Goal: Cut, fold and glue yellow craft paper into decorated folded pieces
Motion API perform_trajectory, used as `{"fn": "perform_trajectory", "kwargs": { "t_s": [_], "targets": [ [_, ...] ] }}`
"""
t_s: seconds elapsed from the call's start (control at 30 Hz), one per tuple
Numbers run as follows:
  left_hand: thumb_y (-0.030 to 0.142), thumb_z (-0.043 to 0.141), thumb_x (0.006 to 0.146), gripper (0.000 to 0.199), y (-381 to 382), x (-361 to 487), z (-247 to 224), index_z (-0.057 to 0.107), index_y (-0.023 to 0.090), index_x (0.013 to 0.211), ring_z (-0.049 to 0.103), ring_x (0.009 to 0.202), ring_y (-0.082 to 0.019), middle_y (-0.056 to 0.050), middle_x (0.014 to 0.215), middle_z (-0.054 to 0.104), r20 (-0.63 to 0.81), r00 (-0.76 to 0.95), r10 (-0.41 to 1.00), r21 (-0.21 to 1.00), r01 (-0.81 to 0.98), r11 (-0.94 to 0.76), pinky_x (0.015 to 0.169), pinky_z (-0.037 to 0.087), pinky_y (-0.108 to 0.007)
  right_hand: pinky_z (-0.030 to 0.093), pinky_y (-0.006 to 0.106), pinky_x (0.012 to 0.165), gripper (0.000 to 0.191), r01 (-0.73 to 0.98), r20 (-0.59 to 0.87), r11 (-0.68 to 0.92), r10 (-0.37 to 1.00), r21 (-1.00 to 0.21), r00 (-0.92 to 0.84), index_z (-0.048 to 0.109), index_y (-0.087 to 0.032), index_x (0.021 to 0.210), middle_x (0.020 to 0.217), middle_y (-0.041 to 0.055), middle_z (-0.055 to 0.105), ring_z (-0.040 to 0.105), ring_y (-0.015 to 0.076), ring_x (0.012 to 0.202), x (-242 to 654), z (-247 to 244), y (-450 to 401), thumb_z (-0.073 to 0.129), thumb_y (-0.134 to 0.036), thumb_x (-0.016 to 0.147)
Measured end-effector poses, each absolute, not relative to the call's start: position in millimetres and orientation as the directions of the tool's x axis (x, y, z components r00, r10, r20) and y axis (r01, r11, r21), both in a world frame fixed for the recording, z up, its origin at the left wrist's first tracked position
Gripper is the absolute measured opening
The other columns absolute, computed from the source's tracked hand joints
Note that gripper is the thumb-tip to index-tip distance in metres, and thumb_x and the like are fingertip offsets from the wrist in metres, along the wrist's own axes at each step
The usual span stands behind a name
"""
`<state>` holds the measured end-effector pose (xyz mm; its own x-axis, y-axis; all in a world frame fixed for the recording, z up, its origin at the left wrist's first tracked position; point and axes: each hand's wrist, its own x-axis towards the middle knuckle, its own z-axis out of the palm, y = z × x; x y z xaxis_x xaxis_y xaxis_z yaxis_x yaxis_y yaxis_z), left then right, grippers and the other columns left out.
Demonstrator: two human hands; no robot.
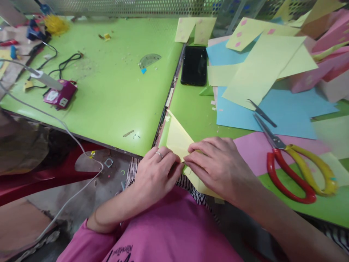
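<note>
Tapering to narrow tip: pale yellow paper (177, 137).

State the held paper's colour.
The held paper is pale yellow, as the head view shows.

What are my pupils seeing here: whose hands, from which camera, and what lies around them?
There is no machine. These are a person's own bare hands, photographed by a camera worn on the head, looking forward and down.

The left hand, with a ring, and the right hand hold pale yellow paper between them at the table's edge.

Beyond the hands lies a dark phone. To the right are scissors with red and yellow handles, tweezers, and blue, pink and yellow sheets. On the green surface to the left lie a protractor and a small purple object.
</note>
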<state>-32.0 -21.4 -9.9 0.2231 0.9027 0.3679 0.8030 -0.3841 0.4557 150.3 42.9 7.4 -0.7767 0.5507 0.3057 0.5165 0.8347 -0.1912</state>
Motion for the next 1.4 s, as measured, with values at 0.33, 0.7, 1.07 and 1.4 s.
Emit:
{"fn": "perform_trajectory", "kwargs": {
  "t_s": [0.33, 0.7, 1.07, 1.4],
  "targets": [
    [0.019, 0.052, 0.098, 0.012, -23.0, -30.5, -12.3, 0.058, 0.017, 0.088, 0.058, 0.079, -0.018, -0.002, 0.082, 0.065, 0.352, 0.247, 0.903, 0.386, 0.840, -0.381, 0.075, 0.046, -0.034, 0.033, 0.037, 0.072, 0.025, 0.541, 0.274, 0.803, 0.595, -0.250, -0.756, 0.070, -0.020, 0.082, 0.086, 0.0033, 0.071, 0.055, 0.0202, 0.080, 149.4, 7.3, 43.7, 0.050, -0.024, 0.098],
    [0.021, 0.049, 0.097, 0.010, -19.1, -31.8, -5.5, 0.055, 0.019, 0.089, 0.056, 0.078, -0.018, -0.004, 0.086, 0.060, 0.246, 0.189, 0.951, 0.381, 0.883, -0.274, 0.072, 0.051, -0.033, 0.037, 0.038, 0.075, 0.021, 0.577, 0.266, 0.754, 0.653, -0.314, -0.709, 0.064, -0.016, 0.080, 0.091, 0.0075, 0.068, 0.054, 0.0223, 0.084, 148.9, 1.6, 42.1, 0.052, -0.024, 0.095],
    [0.008, 0.044, 0.098, 0.030, -36.4, -47.4, -20.4, 0.057, 0.018, 0.123, 0.063, 0.100, -0.018, -0.007, 0.116, 0.070, 0.407, 0.347, 0.845, 0.331, 0.806, -0.491, 0.089, 0.051, -0.033, 0.037, 0.037, 0.075, 0.020, 0.598, 0.244, 0.752, 0.658, -0.278, -0.713, 0.064, -0.015, 0.081, 0.091, 0.0079, 0.067, 0.053, 0.0218, 0.084, 145.8, 2.8, 43.3, 0.052, -0.023, 0.095],
    [0.011, 0.048, 0.099, 0.035, -41.2, -53.0, -26.6, 0.058, 0.013, 0.132, 0.060, 0.107, -0.020, -0.007, 0.125, 0.069, 0.425, 0.465, 0.777, 0.120, 0.822, -0.557, 0.091, 0.045, -0.034, 0.041, 0.037, 0.084, 0.018, 0.506, 0.254, 0.793, 0.595, -0.338, -0.762, 0.065, -0.013, 0.090, 0.097, 0.0099, 0.066, 0.055, 0.0222, 0.090, 156.8, 1.8, 46.4, 0.051, -0.024, 0.097]
  ]
}}
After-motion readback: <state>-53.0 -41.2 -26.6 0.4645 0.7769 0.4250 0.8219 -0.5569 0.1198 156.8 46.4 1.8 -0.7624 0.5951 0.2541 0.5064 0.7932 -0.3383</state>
